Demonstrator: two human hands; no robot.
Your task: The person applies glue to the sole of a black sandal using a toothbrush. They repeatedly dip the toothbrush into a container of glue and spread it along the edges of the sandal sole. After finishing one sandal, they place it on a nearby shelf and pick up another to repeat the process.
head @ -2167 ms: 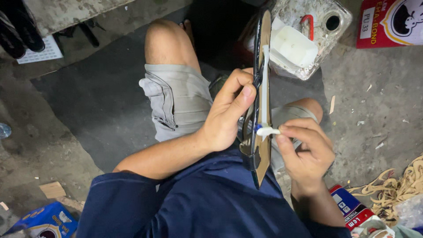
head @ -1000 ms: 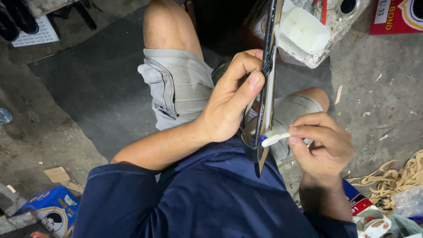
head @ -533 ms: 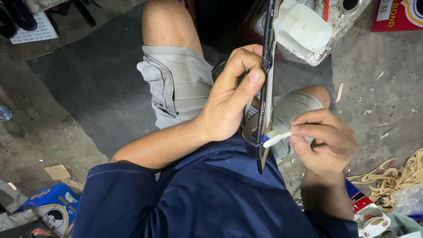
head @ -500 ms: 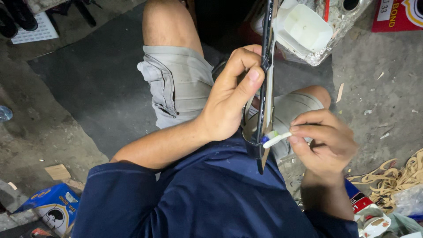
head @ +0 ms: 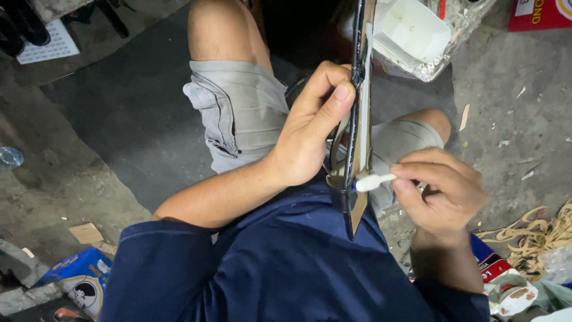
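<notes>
Over the concrete floor (head: 524, 119), left hand (head: 310, 131) grips a sole (head: 360, 107), right hand (head: 441, 191) brushing

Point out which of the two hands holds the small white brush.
The right hand holds the white brush, pinched in its fingers with the tip against the long dark sole piece. The left hand grips that piece instead.
</notes>
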